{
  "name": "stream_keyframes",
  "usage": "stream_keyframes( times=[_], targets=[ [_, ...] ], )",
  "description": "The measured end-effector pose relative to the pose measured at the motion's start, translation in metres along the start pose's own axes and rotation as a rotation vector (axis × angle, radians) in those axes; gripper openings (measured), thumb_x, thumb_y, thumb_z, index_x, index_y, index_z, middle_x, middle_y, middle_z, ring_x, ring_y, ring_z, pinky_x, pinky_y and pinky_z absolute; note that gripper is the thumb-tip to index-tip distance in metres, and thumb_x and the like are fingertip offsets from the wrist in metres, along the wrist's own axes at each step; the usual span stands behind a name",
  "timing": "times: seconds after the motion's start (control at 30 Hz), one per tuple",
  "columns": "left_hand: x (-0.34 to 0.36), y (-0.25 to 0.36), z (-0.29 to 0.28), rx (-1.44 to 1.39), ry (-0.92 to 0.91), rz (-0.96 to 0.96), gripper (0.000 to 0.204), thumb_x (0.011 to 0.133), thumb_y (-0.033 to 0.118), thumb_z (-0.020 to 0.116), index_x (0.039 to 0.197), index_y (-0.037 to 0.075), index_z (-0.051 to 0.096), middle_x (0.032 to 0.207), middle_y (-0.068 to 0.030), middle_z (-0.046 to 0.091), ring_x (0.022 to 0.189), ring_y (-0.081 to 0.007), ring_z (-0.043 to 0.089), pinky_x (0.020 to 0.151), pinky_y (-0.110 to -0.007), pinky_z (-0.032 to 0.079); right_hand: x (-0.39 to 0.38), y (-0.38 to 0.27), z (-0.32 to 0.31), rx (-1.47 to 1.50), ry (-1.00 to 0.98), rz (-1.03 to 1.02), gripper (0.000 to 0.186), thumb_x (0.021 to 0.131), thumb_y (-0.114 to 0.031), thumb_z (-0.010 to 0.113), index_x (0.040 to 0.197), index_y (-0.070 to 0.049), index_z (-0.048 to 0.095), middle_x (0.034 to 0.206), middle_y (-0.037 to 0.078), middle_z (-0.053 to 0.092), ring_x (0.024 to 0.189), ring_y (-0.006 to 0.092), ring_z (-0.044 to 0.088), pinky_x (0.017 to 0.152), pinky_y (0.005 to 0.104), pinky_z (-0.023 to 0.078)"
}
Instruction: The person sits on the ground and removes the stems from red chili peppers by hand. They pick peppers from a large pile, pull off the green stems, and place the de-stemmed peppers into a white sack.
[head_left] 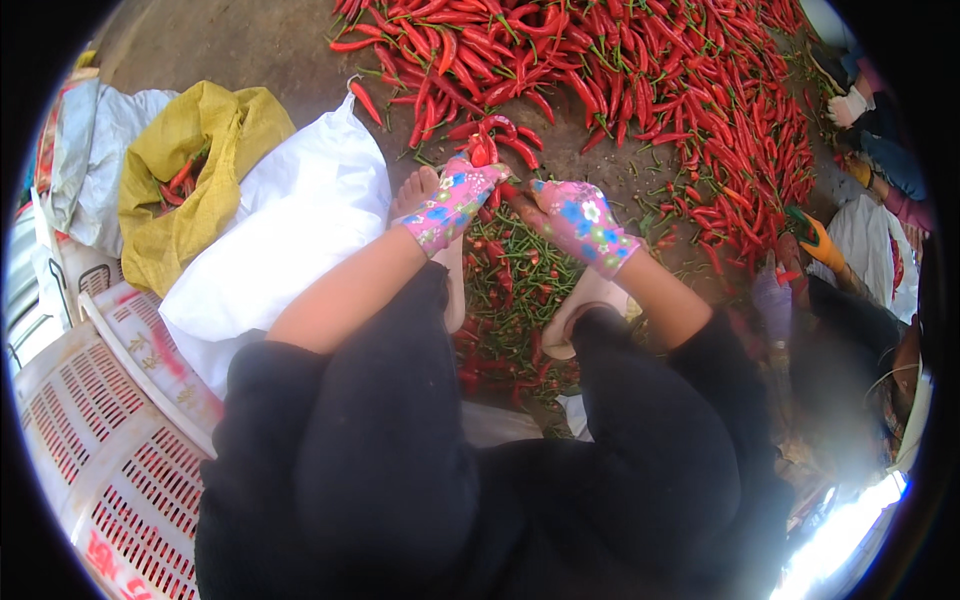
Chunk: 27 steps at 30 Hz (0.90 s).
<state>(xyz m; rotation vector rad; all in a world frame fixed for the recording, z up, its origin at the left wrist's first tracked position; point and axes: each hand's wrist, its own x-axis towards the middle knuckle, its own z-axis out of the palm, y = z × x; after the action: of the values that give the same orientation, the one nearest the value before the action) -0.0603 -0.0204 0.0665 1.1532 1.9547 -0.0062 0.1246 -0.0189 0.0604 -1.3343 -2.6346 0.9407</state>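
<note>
Nearest the camera lay the person's dark trousers [385, 450], knees apart. Beyond them, the left hand [455, 205], in a pink flowered glove, had its fingers curled around a few red chillies [482, 150], which stuck out on its far side. The right hand [580, 222], gloved alike, was bent toward it, fingertips close to the left; whether they pinched anything, I could not tell.

Each chilli looked light, smooth and glossy, firm yet likely to snap or bruise under a hard squeeze, and perhaps slippery against the glove. The thick end beside the stem seemed the surest hold; the thin tip would probably bend.

Between the feet, green stems [525, 255] lay heaped with red bits among them. The floor [230, 45] was brown and dull, and a large chilli pile [650, 90] spread over its far and right parts. To the left stood a white sack [310, 195], a yellow sack [240, 125] with chillies inside, and, nearer, a slotted plastic basket [150, 420]. At the right, a co-worker's orange glove [823, 245] showed beside the pile.
</note>
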Motion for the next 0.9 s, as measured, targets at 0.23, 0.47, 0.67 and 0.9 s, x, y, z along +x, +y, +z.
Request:
stream_keyframes(
  times=[0.23, 0.47, 0.67, 0.9],
  targets=[
    [-0.006, -0.002, -0.006, -0.215, -0.174, 0.073, 0.057, 0.070, 0.062, 0.062, 0.102, 0.014, 0.066, 0.090, -0.0115, 0.066, 0.088, -0.0262, 0.063, 0.077, -0.035, 0.046, -0.001, -0.005, -0.013, 0.190, -0.113, -0.130, 0.027, 0.091, -0.031, 0.050, 0.088, -0.005, 0.056, 0.072, 0.020, 0.058, 0.069, 0.0384, 0.058, 0.058, 0.0457, 0.047],
    [-0.008, 0.009, -0.007, -0.358, -0.083, 0.182, 0.064, 0.066, 0.064, 0.064, 0.107, 0.016, 0.063, 0.093, -0.0112, 0.067, 0.092, -0.0281, 0.062, 0.081, -0.037, 0.046, 0.001, -0.005, -0.011, 0.206, -0.068, 0.065, 0.029, 0.089, -0.032, 0.053, 0.091, -0.004, 0.057, 0.076, 0.021, 0.060, 0.077, 0.0386, 0.059, 0.066, 0.0466, 0.046],
    [-0.021, 0.024, -0.017, -0.224, -0.116, 0.108, 0.066, 0.062, 0.066, 0.066, 0.102, 0.015, 0.064, 0.090, -0.0106, 0.066, 0.089, -0.0274, 0.062, 0.080, -0.038, 0.046, 0.003, -0.002, 0.003, 0.079, 0.037, 0.088, 0.031, 0.089, -0.033, 0.052, 0.084, -0.002, 0.056, 0.072, 0.021, 0.060, 0.074, 0.0394, 0.059, 0.065, 0.0485, 0.046],
    [-0.013, 0.011, -0.002, -0.275, -0.135, 0.119, 0.063, 0.060, 0.065, 0.069, 0.094, 0.012, 0.066, 0.086, -0.0094, 0.065, 0.084, -0.0255, 0.061, 0.076, -0.039, 0.046, -0.005, 0.004, 0.011, 0.048, -0.020, 0.034, 0.027, 0.089, -0.033, 0.052, 0.089, -0.005, 0.054, 0.070, 0.019, 0.059, 0.068, 0.0378, 0.059, 0.060, 0.0487, 0.045]
  ],
)
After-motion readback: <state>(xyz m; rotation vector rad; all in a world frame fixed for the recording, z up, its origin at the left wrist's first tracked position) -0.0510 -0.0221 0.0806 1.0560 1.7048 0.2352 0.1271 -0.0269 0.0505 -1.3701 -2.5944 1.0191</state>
